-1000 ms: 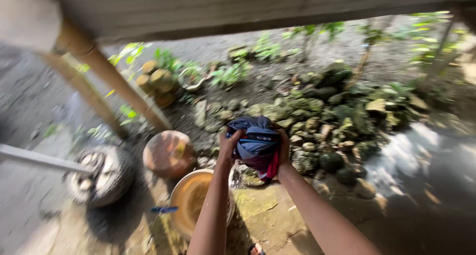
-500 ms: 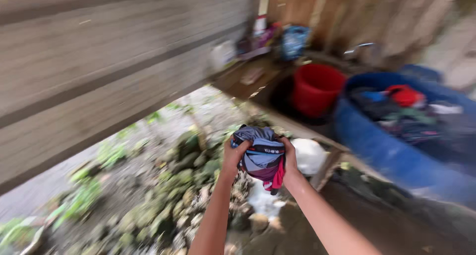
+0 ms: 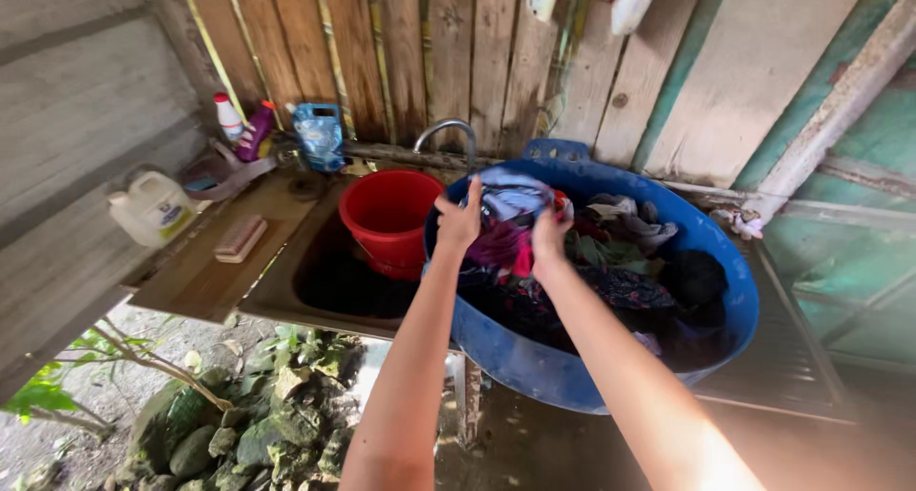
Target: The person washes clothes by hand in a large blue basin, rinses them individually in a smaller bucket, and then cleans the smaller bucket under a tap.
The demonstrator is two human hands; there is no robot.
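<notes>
Up at twelve o'clock, a wadded blue-and-pink garment (image 3: 509,214) is clutched between the left hand (image 3: 460,219) and right hand (image 3: 548,237), just above the blue tub (image 3: 572,367) — heaped with dark wet clothes (image 3: 630,271). At ten o'clock of the tub, touching it, a red bucket (image 3: 386,219) stands in the sink (image 3: 329,281).

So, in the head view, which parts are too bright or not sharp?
Head view: sunlight overexposes the right forearm at the lower edge; the hands and the bundled cloth over the blue tub are slightly soft; the red bucket and bottles look sharp; the sink lies in deep shadow.
</notes>
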